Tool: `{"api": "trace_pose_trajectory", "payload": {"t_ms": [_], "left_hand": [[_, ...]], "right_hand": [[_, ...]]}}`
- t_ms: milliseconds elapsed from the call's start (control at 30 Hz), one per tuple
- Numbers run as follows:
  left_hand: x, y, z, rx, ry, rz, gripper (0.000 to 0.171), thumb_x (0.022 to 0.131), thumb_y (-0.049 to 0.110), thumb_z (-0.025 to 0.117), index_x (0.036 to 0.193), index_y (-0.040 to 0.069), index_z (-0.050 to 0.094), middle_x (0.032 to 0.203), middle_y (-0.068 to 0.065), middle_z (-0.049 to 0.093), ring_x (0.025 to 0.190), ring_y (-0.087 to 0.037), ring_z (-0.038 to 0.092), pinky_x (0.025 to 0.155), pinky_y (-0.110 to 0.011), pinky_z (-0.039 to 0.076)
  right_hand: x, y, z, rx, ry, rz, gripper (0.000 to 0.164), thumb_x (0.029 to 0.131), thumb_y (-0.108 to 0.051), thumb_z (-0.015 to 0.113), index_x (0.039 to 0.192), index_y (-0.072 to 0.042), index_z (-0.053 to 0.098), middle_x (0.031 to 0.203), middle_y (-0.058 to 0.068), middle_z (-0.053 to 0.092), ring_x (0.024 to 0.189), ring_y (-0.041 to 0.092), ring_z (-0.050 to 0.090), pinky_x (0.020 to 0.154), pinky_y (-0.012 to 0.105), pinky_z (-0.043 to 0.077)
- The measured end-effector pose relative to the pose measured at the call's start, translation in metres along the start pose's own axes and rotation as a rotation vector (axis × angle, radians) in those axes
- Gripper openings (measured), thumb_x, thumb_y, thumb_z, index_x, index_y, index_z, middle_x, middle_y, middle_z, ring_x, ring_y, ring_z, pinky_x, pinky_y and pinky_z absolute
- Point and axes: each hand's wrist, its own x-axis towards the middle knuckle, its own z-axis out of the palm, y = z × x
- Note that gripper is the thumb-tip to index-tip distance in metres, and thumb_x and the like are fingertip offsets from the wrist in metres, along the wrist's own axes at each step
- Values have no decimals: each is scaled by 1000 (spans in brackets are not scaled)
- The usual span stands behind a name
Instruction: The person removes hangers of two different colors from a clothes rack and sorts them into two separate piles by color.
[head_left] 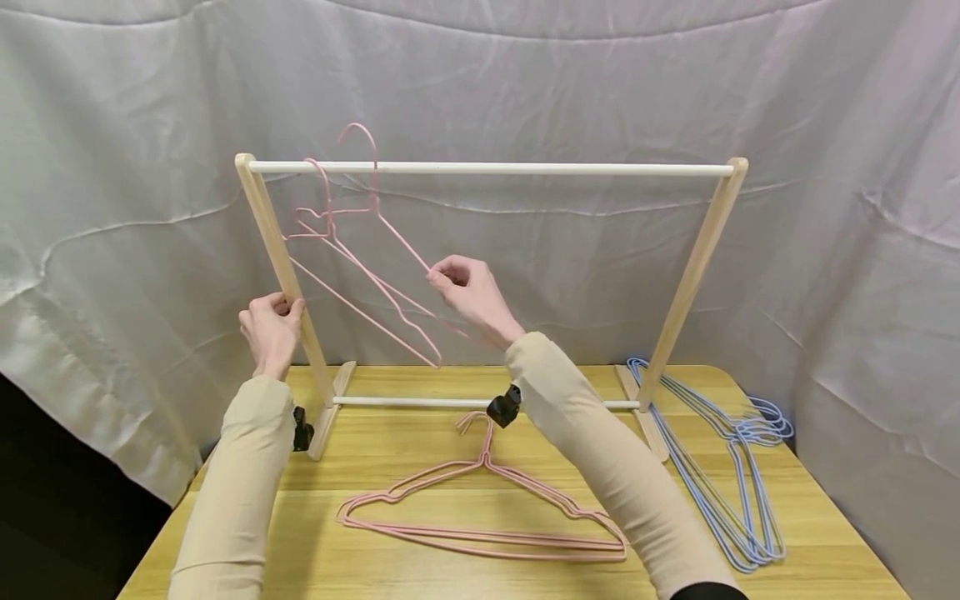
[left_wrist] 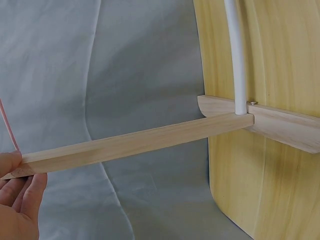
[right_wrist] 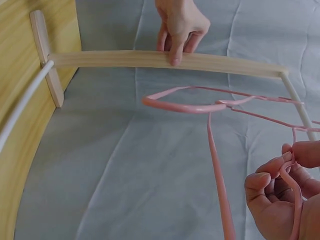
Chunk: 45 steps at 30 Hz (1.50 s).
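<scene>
My left hand (head_left: 270, 332) grips the left wooden upright (head_left: 266, 218) of a rack, its thumb and fingers on either side of the wood. My right hand (head_left: 478, 296) pinches the sloping arm of a pink clothes hanger (head_left: 402, 239). This hanger's hook stands higher than the white top rod (head_left: 525, 168), its neck crossing in front of the rod. Just left of it, another pink hanger (head_left: 390, 292) hangs by its hook from the rod, tilted. In the right wrist view, my right fingers (right_wrist: 272, 167) curl round the pink wire.
Several pink hangers (head_left: 491, 533) lie stacked on the wooden table (head_left: 420, 579) in front of the rack. Several blue hangers (head_left: 738, 467) lie by the right upright (head_left: 693, 283). Below runs a white lower rod (head_left: 412, 402). A grey curtain (head_left: 540, 92) hangs behind.
</scene>
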Motion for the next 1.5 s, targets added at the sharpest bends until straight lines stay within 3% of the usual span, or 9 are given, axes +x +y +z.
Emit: {"api": "trace_pose_trajectory", "payload": {"t_ms": [200,467,700,900,1133,1367,1500], "left_hand": [[-1,1,0,-8,2,5,28,99,22,62,108,-2,73,115,-25,73,121,-39,50,103,-49,39],[-1,0,0,4,14,16,27,99,22,62,105,-2,74,113,-25,73,119,-39,51,102,-50,40],[-1,-1,1,10,29,31,26,99,21,62,105,-1,74,111,-24,74,113,-40,57,100,-48,43],[0,-1,0,-6,19,22,27,99,22,62,107,-1,74,112,-24,74,117,-40,54,102,-49,41],[0,-1,0,-17,4,14,27,99,21,62,108,-2,73,114,-25,73,122,-40,49,106,-50,37],[0,-1,-1,-18,-8,4,30,99,22,62,113,-2,73,118,-25,72,125,-40,47,108,-50,35],[0,-1,-1,-20,-3,12,29,99,22,62,113,-2,73,117,-25,72,124,-40,49,108,-50,37]], "right_hand": [[-10,3,-15,15,2,-12,17,100,-12,60,104,2,69,68,-3,54,63,8,47,61,21,40],[-28,14,-27,-57,57,-73,16,98,-13,63,101,0,71,76,-2,62,68,10,49,63,22,40],[-44,30,-34,-28,90,-92,14,98,-10,64,98,2,70,71,-3,58,62,5,47,59,20,39],[-62,46,-45,10,98,-84,15,98,-9,63,97,4,69,70,2,55,60,5,46,57,20,38],[-78,70,-57,30,96,-57,15,99,-8,62,96,5,68,70,17,54,58,6,45,54,21,36],[-92,90,-66,6,98,-57,14,98,-6,62,96,7,68,67,3,55,58,5,45,53,20,36],[-100,102,-71,3,85,-43,15,99,-6,61,96,6,68,68,12,55,58,6,45,52,21,36]]}}
